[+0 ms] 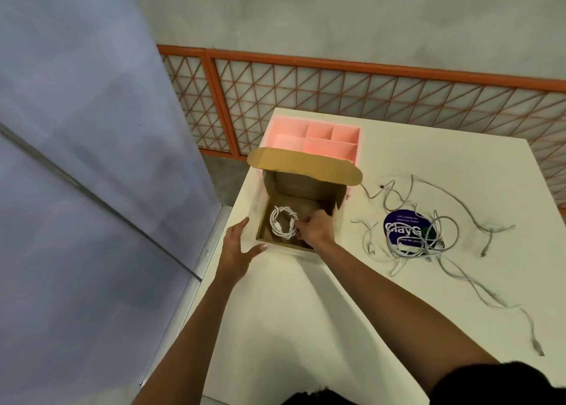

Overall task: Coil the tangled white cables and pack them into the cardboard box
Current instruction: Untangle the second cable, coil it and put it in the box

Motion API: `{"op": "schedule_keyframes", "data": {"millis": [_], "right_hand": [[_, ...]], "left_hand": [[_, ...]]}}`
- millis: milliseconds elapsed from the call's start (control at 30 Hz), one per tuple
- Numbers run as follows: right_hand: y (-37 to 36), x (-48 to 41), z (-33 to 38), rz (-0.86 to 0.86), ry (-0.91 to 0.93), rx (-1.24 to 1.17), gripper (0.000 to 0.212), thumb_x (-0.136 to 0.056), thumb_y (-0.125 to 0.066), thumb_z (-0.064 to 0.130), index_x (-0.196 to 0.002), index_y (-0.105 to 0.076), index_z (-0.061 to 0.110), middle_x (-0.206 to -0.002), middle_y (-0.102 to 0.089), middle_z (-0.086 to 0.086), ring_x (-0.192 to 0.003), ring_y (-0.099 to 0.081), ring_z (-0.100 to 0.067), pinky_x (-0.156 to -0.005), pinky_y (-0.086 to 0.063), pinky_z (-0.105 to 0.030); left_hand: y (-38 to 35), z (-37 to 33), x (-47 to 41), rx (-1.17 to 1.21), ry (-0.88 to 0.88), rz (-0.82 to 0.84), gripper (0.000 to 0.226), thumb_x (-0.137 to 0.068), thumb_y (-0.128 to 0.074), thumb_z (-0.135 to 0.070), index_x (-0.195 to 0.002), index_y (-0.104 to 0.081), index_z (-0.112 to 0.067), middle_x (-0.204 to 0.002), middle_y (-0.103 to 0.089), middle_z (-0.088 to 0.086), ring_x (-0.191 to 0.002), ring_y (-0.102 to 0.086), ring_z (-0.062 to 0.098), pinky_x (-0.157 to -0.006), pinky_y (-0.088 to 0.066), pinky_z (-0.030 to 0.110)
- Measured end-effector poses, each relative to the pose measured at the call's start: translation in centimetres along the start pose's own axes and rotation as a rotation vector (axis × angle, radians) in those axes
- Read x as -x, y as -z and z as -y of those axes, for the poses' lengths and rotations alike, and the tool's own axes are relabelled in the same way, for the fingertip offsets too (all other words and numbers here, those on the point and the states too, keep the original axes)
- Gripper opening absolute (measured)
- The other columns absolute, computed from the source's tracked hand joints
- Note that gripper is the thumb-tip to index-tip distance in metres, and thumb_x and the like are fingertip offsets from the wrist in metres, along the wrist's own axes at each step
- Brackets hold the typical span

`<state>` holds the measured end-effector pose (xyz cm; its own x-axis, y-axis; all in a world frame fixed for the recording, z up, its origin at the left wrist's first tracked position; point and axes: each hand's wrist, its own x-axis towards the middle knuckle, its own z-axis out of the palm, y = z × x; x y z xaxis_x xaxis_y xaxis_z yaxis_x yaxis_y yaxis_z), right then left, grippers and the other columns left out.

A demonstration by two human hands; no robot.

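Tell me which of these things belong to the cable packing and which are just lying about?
Part of the job:
cardboard box
coiled cable in the box, at the right hand
loose cables on the table
left hand steadying the box

Just lying about:
pink organiser
blue sticker

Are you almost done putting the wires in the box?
Not yet. One coiled cable lies in the cardboard box, with the right hand on it and the left hand at the box's side. A tangle of loose cables waits on the table.
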<state>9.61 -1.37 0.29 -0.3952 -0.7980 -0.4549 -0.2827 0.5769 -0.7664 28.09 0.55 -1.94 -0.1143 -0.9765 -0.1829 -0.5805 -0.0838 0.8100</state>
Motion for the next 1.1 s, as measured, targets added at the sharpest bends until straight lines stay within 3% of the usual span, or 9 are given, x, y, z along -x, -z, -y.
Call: {"op": "schedule_keyframes", "data": {"millis": [133,333,500,600,700,800,900,967,1100], "right_hand": [[-1.2,-0.7,-0.1,-0.007,-0.044,0.108,0.025,-0.085,-0.069,0.018,-0.099,-0.068,-0.003,-0.1,-0.069,-0.017,-0.089,-0.067,-0.028,-0.069,-0.053,-0.027],[-2.5,-1.4,-0.5,-0.011,-0.087,0.229,0.036,-0.084,-0.072,0.019,-0.11,-0.064,-0.004,-0.112,-0.065,-0.018,-0.1,-0.065,-0.031,-0.076,-0.052,-0.029],[-2.1,-1.1,-0.4,0.026,-0.059,0.326,0.043,-0.086,-0.069,0.02,-0.12,-0.057,-0.005,-0.122,-0.058,-0.02,-0.109,-0.06,-0.032,-0.083,-0.051,-0.033],[-1.0,-0.6,-0.4,0.04,-0.026,0.356,0.043,-0.09,-0.064,0.021,-0.123,-0.055,-0.005,-0.128,-0.054,-0.019,-0.113,-0.057,-0.033,-0.089,-0.049,-0.033],[0.7,0.3,-0.6,0.085,0.096,0.358,0.03,-0.094,-0.057,0.021,-0.109,-0.066,-0.003,-0.114,-0.063,-0.018,-0.097,-0.06,-0.027,-0.078,-0.05,-0.032],[3.6,2.0,-0.8,0.129,0.217,0.338,0.029,-0.097,-0.053,0.024,-0.102,-0.07,0.002,-0.099,-0.068,-0.011,-0.083,-0.06,-0.02,-0.071,-0.042,-0.025],[7.1,3.1,-1.7,0.185,0.276,0.291,0.024,-0.096,-0.055,0.024,-0.106,-0.07,0.009,-0.098,-0.069,-0.005,-0.086,-0.064,-0.019,-0.077,-0.047,-0.024],[9.8,3.3,-2.7,0.236,0.276,0.273,0.021,-0.094,-0.057,0.02,-0.104,-0.071,0.006,-0.093,-0.07,-0.006,-0.082,-0.067,-0.019,-0.079,-0.053,-0.027],[14.9,3.1,-4.8,0.247,0.225,0.201,0.019,-0.093,-0.058,0.012,-0.101,-0.069,-0.001,-0.091,-0.07,-0.012,-0.073,-0.067,-0.017,-0.072,-0.056,-0.027]], "left_hand": [[0.0,1.1,-0.5,0.045,-0.021,-0.053,0.073,-0.08,-0.073,-0.037,-0.141,-0.04,-0.016,-0.141,-0.043,0.004,-0.127,-0.044,0.02,-0.104,-0.038,0.037],[0.2,1.6,-0.8,0.05,-0.052,-0.097,0.061,-0.084,-0.07,-0.027,-0.138,-0.046,-0.015,-0.125,-0.043,-0.011,-0.11,-0.044,0.005,-0.095,-0.038,0.025],[0.0,1.8,-0.9,0.057,-0.068,-0.097,0.06,-0.084,-0.07,-0.029,-0.138,-0.045,-0.018,-0.126,-0.046,-0.008,-0.111,-0.047,0.008,-0.098,-0.041,0.029],[-0.1,1.5,-0.5,-0.044,-0.089,-0.137,0.059,-0.086,-0.067,-0.031,-0.138,-0.045,-0.015,-0.137,-0.047,0.003,-0.126,-0.045,0.021,-0.1,-0.032,0.027],[-1.0,0.6,0.4,-0.17,-0.179,-0.254,0.053,-0.091,-0.06,-0.038,-0.137,-0.046,-0.016,-0.141,-0.045,0.006,-0.129,-0.041,0.022,-0.104,-0.033,0.033],[-2.9,-1.5,1.3,-0.177,-0.257,-0.291,0.041,-0.095,-0.051,-0.033,-0.13,-0.052,-0.013,-0.129,-0.053,0.007,-0.119,-0.047,0.022,-0.101,-0.039,0.033],[-5.4,-3.7,2.0,-0.168,-0.35,-0.269,0.04,-0.098,-0.041,-0.035,-0.12,-0.058,-0.006,-0.114,-0.06,0.012,-0.104,-0.055,0.025,-0.089,-0.051,0.038],[-7.1,-5.1,2.6,-0.162,-0.449,-0.24,0.045,-0.1,-0.033,-0.04,-0.114,-0.061,-0.007,-0.106,-0.062,0.011,-0.099,-0.056,0.022,-0.085,-0.05,0.033],[-10.5,-7.7,3.4,-0.161,-0.563,-0.129,0.027,-0.1,-0.039,-0.026,-0.113,-0.059,-0.013,-0.103,-0.058,0.001,-0.091,-0.055,0.015,-0.074,-0.048,0.026]]}}
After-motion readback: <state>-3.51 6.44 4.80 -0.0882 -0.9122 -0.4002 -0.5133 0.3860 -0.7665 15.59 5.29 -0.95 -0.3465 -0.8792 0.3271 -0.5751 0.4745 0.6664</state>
